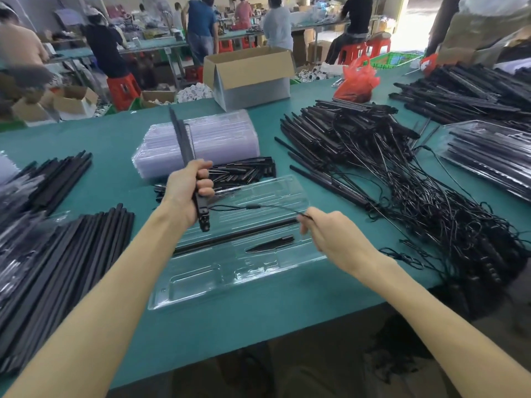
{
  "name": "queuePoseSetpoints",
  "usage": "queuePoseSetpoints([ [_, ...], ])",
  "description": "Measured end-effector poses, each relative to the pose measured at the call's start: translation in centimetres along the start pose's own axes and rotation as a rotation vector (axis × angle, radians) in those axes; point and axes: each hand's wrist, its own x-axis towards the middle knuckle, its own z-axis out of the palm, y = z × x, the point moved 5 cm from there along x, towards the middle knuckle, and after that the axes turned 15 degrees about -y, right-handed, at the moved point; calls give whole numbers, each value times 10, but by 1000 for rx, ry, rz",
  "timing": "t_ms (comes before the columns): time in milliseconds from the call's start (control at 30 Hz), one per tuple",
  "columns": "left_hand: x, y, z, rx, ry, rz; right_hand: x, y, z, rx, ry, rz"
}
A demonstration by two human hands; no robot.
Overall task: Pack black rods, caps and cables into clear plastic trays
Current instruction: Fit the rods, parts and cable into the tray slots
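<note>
The left hand (186,193) fists the stiff, light-looking rod (183,139) near its lower end while the right hand (330,237) pinches its limp cable (273,207) (probably snag-prone) stretched between them.

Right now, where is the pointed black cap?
Head view: the cap lies in the clear tray, just nearer than the thin rod, left of the right hand.

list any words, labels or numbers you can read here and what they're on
None: no text can be read anywhere in this view.
The cardboard box shows plain sides.
The red bag shows no print.
The rod in the left hand, the cable pinched by the right hand and the tray show no markings.
Boxes far behind are too small and blurred to tell.
</note>
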Motion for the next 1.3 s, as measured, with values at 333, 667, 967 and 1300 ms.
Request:
queuePoseSetpoints([
  [333,-12,-33,28,665,-386,-58,74,-80,-16,-122,52,-3],
  [667,-17,-56,15,704,-477,-88,65,-60,1,336,73,-141],
  [967,-10,-34,-25,699,-327,-40,-11,4,7,143,-201,88],
  [1300,-14,-53,-4,597,-336,-94,-11,-98,-10,928,-475,-72],
])
